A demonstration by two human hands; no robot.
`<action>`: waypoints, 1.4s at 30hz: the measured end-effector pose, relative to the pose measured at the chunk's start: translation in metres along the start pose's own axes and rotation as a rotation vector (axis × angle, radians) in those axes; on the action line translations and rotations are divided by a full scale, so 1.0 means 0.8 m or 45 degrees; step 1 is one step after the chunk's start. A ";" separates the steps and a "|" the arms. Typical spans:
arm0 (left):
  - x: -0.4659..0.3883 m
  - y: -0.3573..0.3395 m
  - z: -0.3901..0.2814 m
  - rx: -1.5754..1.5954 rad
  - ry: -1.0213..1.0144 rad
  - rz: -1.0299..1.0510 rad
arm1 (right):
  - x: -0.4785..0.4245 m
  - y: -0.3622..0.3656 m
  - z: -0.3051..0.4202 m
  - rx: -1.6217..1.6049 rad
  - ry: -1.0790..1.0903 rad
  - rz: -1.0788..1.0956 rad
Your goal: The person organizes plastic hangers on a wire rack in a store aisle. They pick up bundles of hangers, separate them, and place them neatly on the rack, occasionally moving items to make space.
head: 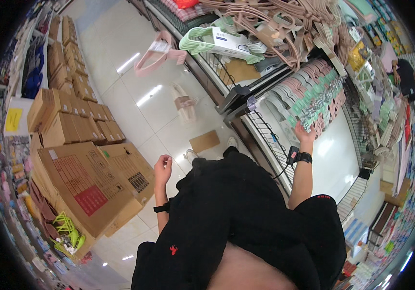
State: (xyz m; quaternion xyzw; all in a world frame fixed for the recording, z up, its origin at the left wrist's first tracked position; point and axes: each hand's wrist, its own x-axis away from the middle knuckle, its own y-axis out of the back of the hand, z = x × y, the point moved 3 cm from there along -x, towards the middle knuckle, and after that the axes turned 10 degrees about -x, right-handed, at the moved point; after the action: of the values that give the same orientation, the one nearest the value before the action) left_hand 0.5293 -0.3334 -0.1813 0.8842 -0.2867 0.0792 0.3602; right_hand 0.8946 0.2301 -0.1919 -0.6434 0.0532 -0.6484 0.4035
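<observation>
My right hand [304,132] is at the near end of a row of clothes hangers [301,98] on the white shelf [332,152]. Its thumb and fingers lie on either side of the nearest metal hooks [306,123]; whether they grip them is too small to tell. The hangers are pink, white and grey, with green tags along the row. Low at my side, my left hand [163,168] hangs with loosely curled fingers and holds nothing. Cardboard boxes [80,188] are nearest to it. Each wrist wears a black band, the right one with a small cabled device [292,155].
Beyond the wire divider [262,127], pink hangers [294,21] and a green hanger pack [225,41] heap up. A pink hanger bundle [162,54] juts over the aisle. On the floor lie a beige bundle [184,103] and a cardboard piece [204,140]. Another person [407,79] is far right.
</observation>
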 end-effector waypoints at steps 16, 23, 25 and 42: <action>0.073 0.054 0.139 -0.053 0.233 -0.067 | 0.032 0.017 0.015 0.675 0.036 -0.115; 0.071 0.055 0.152 -0.036 0.229 -0.039 | 0.017 -0.060 0.164 1.351 0.319 0.277; 0.085 0.089 0.142 -0.184 0.225 -0.109 | -0.017 -0.063 0.130 1.015 0.377 0.198; 0.122 0.076 0.121 -0.267 0.319 -0.048 | -0.053 -0.024 0.162 2.161 0.564 0.248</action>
State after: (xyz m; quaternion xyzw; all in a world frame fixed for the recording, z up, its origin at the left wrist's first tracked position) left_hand 0.5691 -0.4786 -0.1821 0.8301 -0.2296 0.1517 0.4849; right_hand 0.9933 0.3268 -0.1928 0.0210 -0.3147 -0.5417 0.7792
